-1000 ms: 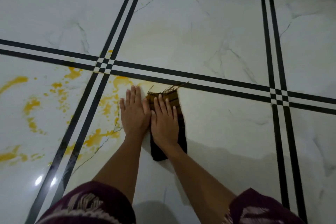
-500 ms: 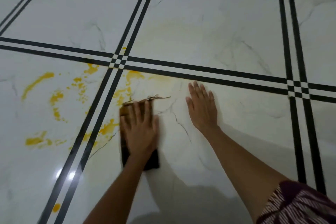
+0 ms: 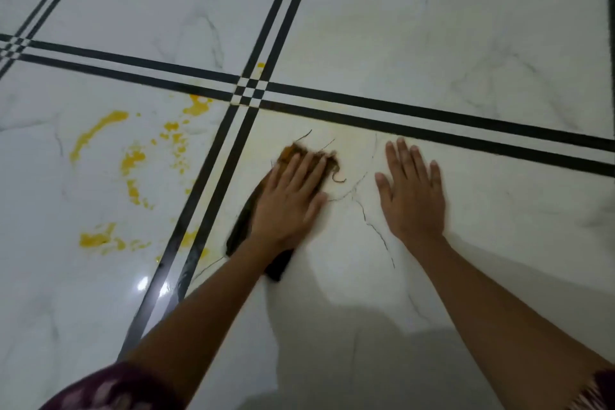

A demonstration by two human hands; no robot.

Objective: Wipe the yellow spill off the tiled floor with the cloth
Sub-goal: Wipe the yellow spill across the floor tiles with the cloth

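Note:
My left hand (image 3: pixel 288 201) presses flat on a dark, frayed cloth (image 3: pixel 244 226) lying on the white marble tile just right of the black double line. The cloth's far end is stained yellow-brown. My right hand (image 3: pixel 412 193) rests flat on the bare tile to the right, fingers spread, holding nothing. The yellow spill (image 3: pixel 133 160) lies in blobs and streaks on the tile to the left of the cloth, with smaller patches on the black line (image 3: pixel 191 238) near the cloth's lower end. A faint yellowish film shows on the tile around the cloth.
Black double stripes (image 3: pixel 432 123) cross the white floor and meet in a checkered joint (image 3: pixel 249 91) beyond the cloth. A small yellow spot (image 3: pixel 261 65) sits past that joint. Patterned maroon sleeves show at the bottom corners. A dark edge runs down the far right.
My left hand slid the cloth first left, then forward and slightly right toward the stripe crossing. My right hand came off the cloth onto the bare tile. The blobs beside the cloth are smeared away.

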